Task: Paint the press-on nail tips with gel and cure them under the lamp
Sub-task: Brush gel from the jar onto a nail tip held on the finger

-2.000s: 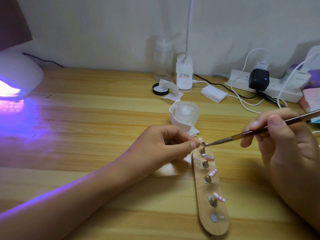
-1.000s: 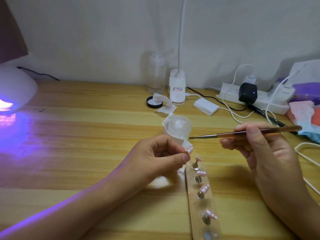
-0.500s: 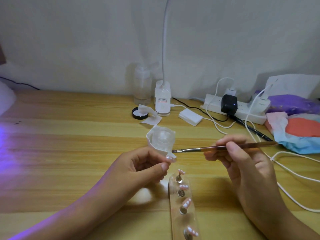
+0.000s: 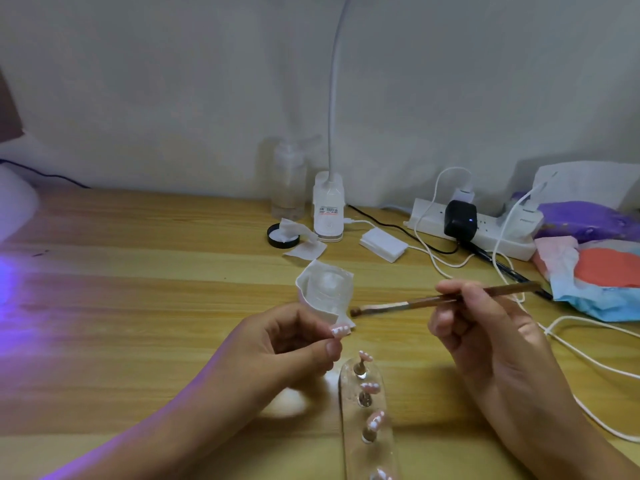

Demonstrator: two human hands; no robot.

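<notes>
Pinches one nail tip (image 4: pixel 340 330) with the left hand (image 4: pixel 287 344), middle of frame, lifted up for easy painting. Grips the brush (image 4: pixel 415 302) in the right hand (image 4: pixel 485 327), hairs aimed at it (gel pot (image 4: pixel 327 289) just behind). Stands the other tips (image 4: pixel 370 388) on pegs along the strip (image 4: pixel 346 407), bottom middle, safe from smudges.

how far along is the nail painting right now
Done: the tips on the clear holder already show pink-and-white paint. In hand: the left hand pinches one tip while the right hand holds the brush near it. Left: curing it under the lamp at far left.
</notes>
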